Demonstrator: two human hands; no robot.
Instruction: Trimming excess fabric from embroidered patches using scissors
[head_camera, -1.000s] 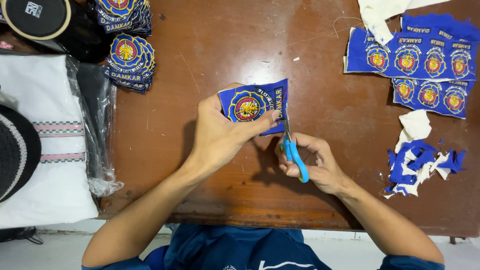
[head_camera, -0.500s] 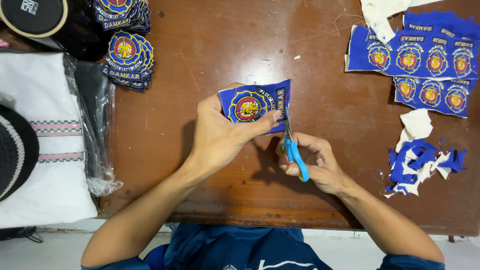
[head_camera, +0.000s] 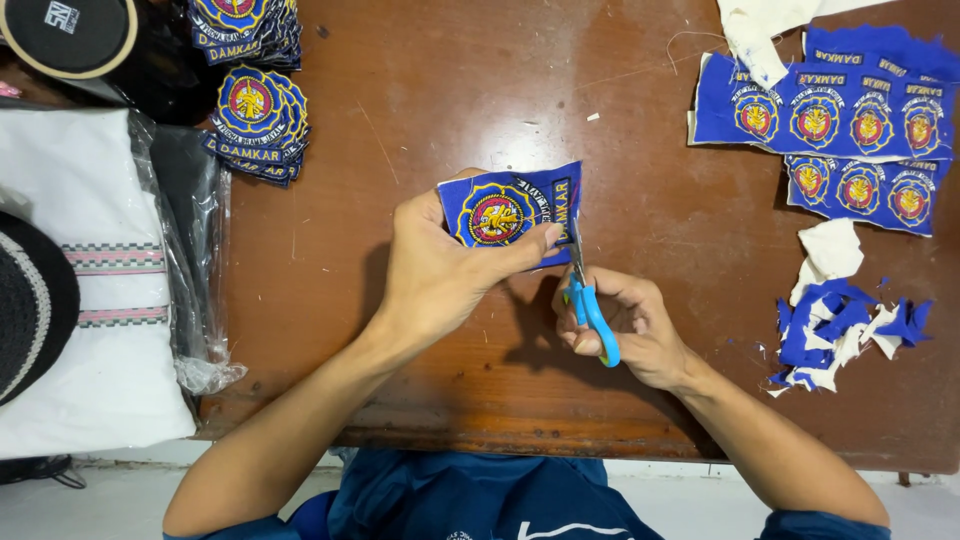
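Observation:
My left hand (head_camera: 438, 272) holds a blue embroidered patch (head_camera: 508, 207) with a round yellow and red emblem, pinched between thumb and fingers above the brown wooden table (head_camera: 420, 110). My right hand (head_camera: 632, 330) grips small scissors with blue handles (head_camera: 588, 304). The scissor blades point up and meet the patch's right edge.
Stacks of cut round-topped patches (head_camera: 255, 125) lie at the upper left. Uncut blue strips of patches (head_camera: 830, 115) lie at the upper right, with blue and white scraps (head_camera: 845, 325) below them. A bagged white cloth (head_camera: 90, 290) and a dark cap (head_camera: 70, 30) sit at the left.

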